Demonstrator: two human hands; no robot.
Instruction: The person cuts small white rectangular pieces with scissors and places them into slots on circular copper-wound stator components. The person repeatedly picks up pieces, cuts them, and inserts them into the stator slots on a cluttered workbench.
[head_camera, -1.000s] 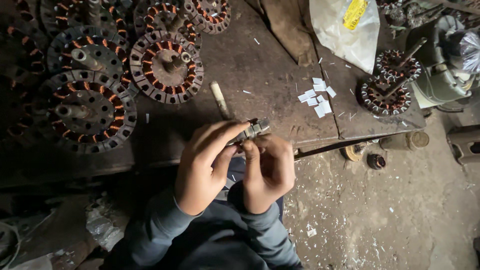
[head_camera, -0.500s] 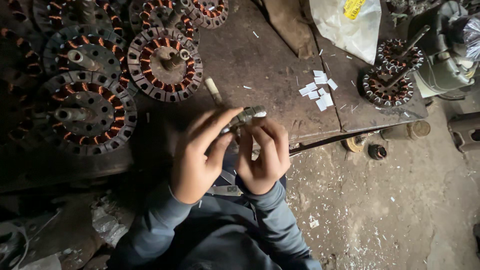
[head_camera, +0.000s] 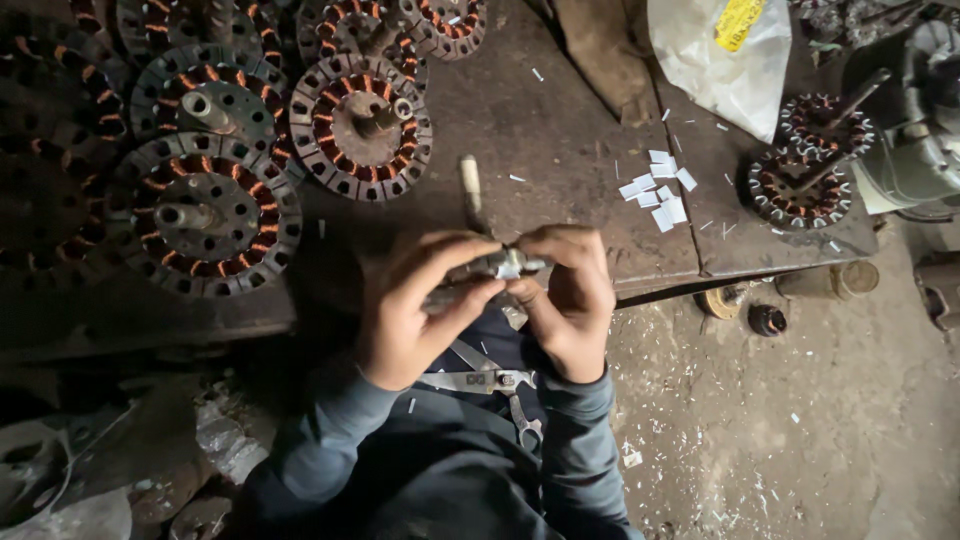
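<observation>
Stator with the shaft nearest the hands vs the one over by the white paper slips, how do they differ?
The left stator is clearly larger; the right stator is smaller. The left one's short shaft points toward the camera; the right one has a long rod leaning across it. The left sits packed among other stators; the right has just one more beside it, next to the paper slips. Both are round, with copper windings, on the same dark bench.
</observation>
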